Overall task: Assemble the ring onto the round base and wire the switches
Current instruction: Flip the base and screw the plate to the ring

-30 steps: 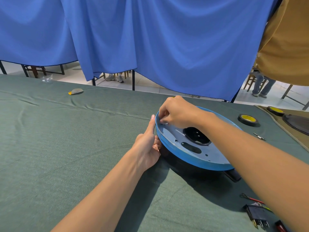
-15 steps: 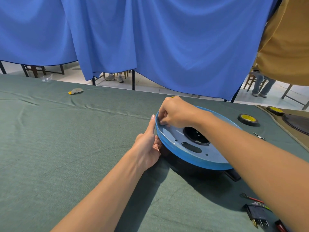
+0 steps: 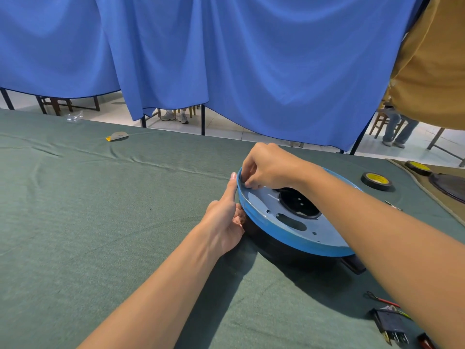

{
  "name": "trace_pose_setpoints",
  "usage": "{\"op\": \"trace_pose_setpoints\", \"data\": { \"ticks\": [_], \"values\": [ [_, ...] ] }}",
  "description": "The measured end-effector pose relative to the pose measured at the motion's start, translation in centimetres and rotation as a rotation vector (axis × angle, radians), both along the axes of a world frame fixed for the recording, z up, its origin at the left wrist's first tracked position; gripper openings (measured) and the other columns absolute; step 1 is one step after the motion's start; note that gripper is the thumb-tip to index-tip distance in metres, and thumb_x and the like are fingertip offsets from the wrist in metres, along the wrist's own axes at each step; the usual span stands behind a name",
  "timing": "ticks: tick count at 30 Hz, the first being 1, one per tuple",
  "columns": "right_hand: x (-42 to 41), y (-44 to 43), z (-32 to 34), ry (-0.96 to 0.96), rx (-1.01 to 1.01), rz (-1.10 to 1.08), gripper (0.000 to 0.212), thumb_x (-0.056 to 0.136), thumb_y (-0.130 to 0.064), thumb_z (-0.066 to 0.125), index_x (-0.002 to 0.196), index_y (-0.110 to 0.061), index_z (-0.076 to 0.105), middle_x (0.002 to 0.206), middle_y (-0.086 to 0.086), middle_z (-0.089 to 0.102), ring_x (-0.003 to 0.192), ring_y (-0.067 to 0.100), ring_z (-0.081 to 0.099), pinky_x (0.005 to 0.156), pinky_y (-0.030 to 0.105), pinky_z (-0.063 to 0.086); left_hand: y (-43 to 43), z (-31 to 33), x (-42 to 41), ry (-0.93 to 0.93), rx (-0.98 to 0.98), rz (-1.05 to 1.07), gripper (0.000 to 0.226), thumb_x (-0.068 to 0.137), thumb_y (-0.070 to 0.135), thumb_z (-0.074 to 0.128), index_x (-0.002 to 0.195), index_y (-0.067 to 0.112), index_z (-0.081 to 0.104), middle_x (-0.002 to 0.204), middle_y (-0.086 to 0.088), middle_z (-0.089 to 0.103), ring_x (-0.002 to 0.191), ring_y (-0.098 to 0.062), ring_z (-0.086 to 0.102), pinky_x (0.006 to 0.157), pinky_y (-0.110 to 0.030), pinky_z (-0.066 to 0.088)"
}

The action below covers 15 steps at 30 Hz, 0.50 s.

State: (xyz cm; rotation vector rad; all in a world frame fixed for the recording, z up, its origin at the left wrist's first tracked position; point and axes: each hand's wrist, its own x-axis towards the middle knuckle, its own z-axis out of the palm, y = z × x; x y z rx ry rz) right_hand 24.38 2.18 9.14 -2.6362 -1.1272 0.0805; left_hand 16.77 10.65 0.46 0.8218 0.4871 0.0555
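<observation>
On green cloth (image 3: 100,222), matte, woven, creased in long ridges: round base (image 3: 324,230), resting over a dark body that sits mostly in shadow. It has a shallow glossy blue rim around a flat grey-blue face. The face is pierced by 1 oblong slot, several small holes and a black circular well at centre.

Edges: table's far edge runs close behind the base, and a blue curtain (image 3: 251,59) hangs beyond it. A broad stretch of cloth lies to the left. To the right are 2 black rolls with yellow cores, the nearer tape roll (image 3: 376,180) and the farther tape roll (image 3: 419,168), both well apart from the base. At the near right corner is a black switch (image 3: 391,326) with metal tabs, with a thin red wire (image 3: 385,301) near it.

Left hand (image 3: 226,222): thumb straight, pressed along the rim's outer left edge, fingers curled beneath, gripping. Right hand (image 3: 266,167): wrist arched over the face, fingertips bunched, pinching at the rim's inner lip. Whether a small part lies between them cannot be made out.
</observation>
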Motion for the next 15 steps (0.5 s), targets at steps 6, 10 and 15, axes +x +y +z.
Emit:
{"op": "trace_pose_setpoints", "data": {
  "ticks": [6,10,15],
  "values": [
    [0.46,-0.1,-0.86,-0.006,0.011,-0.075,0.024,0.084,-0.031,0.071,0.066,-0.015,0.072,0.063,0.001,0.068,0.065,0.017,0.063,0.056,0.028,0.049,0.05,0.13,-0.13,0.009,0.014,-0.017,0.074,0.083,0.057,0.066,0.125,-0.003,0.055,0.11,-0.02,0.07,0.091,-0.029,0.063,0.094,-0.042,0.053],
    [0.36,-0.51,-0.35,-0.002,0.067,-0.029,0.002,0.081,-0.023,0.074,0.079,-0.023,0.075,0.071,-0.011,0.067,0.074,0.009,0.062,0.06,0.023,0.051,0.05,0.09,-0.09,0.009,0.017,-0.013,0.08,0.082,0.058,0.067,0.133,-0.001,0.048,0.115,-0.021,0.069,0.092,-0.029,0.063,0.097,-0.044,0.053],
    [0.0,-0.2,-1.26,-0.039,0.043,-0.027,0.011,0.087,-0.021,0.067,0.077,-0.019,0.072,0.081,0.002,0.069,0.079,0.018,0.065,0.069,0.034,0.058,0.05,0.04,-0.14,0.006,0.043,-0.035,0.076,0.083,0.059,0.065,0.127,-0.002,0.054,0.099,-0.018,0.07,0.087,-0.028,0.066,0.078,-0.035,0.058]
  ]
}}
